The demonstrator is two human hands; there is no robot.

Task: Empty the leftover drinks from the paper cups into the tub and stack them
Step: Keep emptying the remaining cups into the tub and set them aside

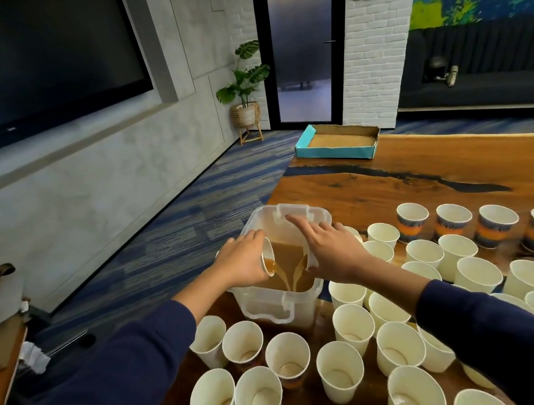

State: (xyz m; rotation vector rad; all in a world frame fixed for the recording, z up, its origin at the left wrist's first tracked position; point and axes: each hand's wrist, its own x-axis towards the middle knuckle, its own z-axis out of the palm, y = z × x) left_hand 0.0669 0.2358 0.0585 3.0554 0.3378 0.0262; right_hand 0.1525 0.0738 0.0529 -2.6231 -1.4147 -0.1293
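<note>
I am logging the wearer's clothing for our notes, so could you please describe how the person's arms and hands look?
Both arms wear long dark navy fabric sleeves, plain, with no visible markings. The left sleeve and the right sleeve both end partway along the forearm. The left hand and right hand are bare: no gloves, rings or watch are visible.

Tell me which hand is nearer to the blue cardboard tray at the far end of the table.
The right hand. It pours a cup over the tub's right side, on the same side as the blue cardboard tray. The left hand pours over the tub's left side, slightly farther away.
</note>
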